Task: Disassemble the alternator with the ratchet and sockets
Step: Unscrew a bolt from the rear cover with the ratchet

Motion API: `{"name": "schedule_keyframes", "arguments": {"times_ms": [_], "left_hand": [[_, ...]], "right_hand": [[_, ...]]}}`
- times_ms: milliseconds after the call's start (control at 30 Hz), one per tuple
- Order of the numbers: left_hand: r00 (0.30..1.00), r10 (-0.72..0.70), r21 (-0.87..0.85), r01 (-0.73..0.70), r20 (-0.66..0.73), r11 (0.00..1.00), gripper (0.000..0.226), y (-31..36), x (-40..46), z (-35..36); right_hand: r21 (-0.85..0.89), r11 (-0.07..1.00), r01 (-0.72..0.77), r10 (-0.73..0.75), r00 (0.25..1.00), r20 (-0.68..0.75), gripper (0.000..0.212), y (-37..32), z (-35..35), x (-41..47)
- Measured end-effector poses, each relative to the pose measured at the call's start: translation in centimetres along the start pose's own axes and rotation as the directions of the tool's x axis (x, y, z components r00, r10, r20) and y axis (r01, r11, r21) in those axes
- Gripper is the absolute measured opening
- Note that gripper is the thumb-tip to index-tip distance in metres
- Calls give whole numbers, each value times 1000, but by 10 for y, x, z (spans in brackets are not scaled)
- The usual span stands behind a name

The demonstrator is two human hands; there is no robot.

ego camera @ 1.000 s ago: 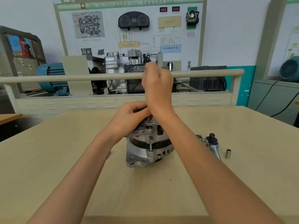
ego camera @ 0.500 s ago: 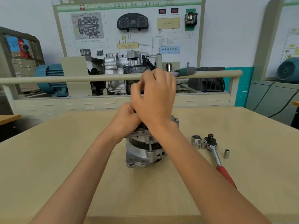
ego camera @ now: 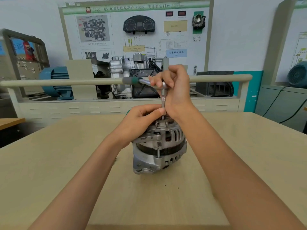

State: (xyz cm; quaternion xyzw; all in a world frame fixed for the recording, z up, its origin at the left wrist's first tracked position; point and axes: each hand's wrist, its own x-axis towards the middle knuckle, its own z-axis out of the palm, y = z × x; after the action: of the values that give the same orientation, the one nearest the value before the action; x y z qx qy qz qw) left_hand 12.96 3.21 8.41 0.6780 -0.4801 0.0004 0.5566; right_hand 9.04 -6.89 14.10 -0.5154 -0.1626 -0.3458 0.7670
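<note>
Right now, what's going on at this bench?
A person is taking apart an alternator standing on a wooden table. The right hand grips the head of a ratchet, its handle pointing left. An extension runs straight down into the alternator's top. The left hand pinches the extension's lower end, steadying it.

alternator [ego camera: 159,146] silver-grey, black band | ratchet [ego camera: 132,80] handle green-grey | table [ego camera: 49,163] beige
</note>
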Motion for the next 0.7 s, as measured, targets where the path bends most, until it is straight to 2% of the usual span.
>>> {"name": "schedule_keyframes", "arguments": {"times_ms": [33, 67, 100, 133, 167, 200, 233, 267, 300, 333, 400, 433, 500, 533, 600, 633, 700], "left_hand": [[1000, -4, -20, 4, -11, 1000, 20, 0, 0, 0], [1000, -2, -34, 2, -22, 999, 20, 1, 0, 1], [999, 3, -33, -5, -34, 999, 20, 2, 0, 2], [999, 13, -18, -14, -50, 1000, 23, 3, -1, 2], [997, 18, 2, -17, -74, 1000, 32, 2, -1, 2], [993, 7, 28, -3, -114, 1000, 43, 0, -1, 1], [988, -11, 59, 20, -157, 998, 48, -2, -1, 0], [982, -26, 87, 42, -187, 995, 47, -3, 0, -1], [979, -35, 100, 56, -201, 993, 43, -4, 1, -1], [979, -34, 100, 55, -200, 994, 39, -4, 1, -1], [984, -8, 79, 22, -178, 997, 44, -2, 0, 1], [987, 3, 67, 7, -160, 998, 54, -1, -1, 1], [993, 30, 38, -26, -117, 999, 58, 0, -2, 2], [994, 47, 23, -45, -102, 999, 52, 0, -2, 2], [995, 42, 7, -41, -96, 999, 29, -2, 0, 1], [994, 28, 10, -27, -104, 1000, 22, -3, 1, 1], [993, 14, 16, -12, -121, 1000, 17, -2, 2, 1]], "right_hand": [[70, 997, -12, 10, 1000, 19, 62, 0, -2, 0], [60, 998, -3, 3, 1000, 9, 61, 1, -1, -1], [-26, 999, 46, -47, 998, -30, 58, 3, 3, -4], [-207, 968, 139, -156, 986, -67, 53, 6, 7, -9], [-473, 846, 247, -312, 948, -63, 46, 12, 10, -14], [-743, 596, 304, -457, 889, -3, 38, 18, 12, -20], [-918, 279, 282, -546, 833, 90, 32, 25, 15, -23], [-973, 44, 226, -570, 805, 161, 30, 29, 18, -26], [-981, -42, 192, -563, 806, 182, 30, 30, 20, -28], [-981, -17, 194, -556, 813, 170, 30, 30, 21, -30], [-939, 200, 278, -589, 801, 111, 24, 24, 21, -32], [-912, 297, 281, -625, 780, 37, 22, 22, 20, -34], [-855, 482, 190, -641, 742, -196, 33, 20, 17, -37], [-772, 622, 132, -569, 753, -330, 41, 19, 16, -38], [-483, 876, -6, -277, 813, -512, 53, 13, 18, -35], [-362, 928, -89, -134, 826, -548, 56, 8, 18, -29], [-177, 961, -212, 74, 816, -574, 52, 1, 17, -15]]}}
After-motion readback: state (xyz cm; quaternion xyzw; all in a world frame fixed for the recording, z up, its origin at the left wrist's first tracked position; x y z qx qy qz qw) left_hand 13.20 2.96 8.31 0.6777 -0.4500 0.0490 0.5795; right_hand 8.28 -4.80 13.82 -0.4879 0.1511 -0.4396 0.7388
